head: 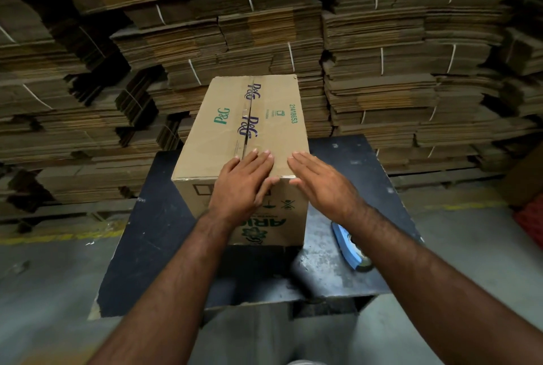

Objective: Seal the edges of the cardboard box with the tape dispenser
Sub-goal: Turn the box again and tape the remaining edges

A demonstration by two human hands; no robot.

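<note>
A person's two bare forearms reach forward from the bottom of the view over a dark, scuffed desk. Just beside the right forearm, a blue tape dispenser lies on the desk, untouched and partly hidden by the arm. The left hand rests flat, fingers straight, on the near end of the cardboard box, its thumb hooked over the front top edge near the centre seam. The right hand is also open with fingers straight, at the box's near right corner; whether it presses or hovers cannot be told. The box stands closed on the desk, and shiny tape seems to run along its centre seam. The step in hand looks like smoothing the tape end over the near edge; doing it well calls for firm, flat pressure outward from the seam, leaving no bubbles. Behind stand stacks of flattened cardboard.
</note>
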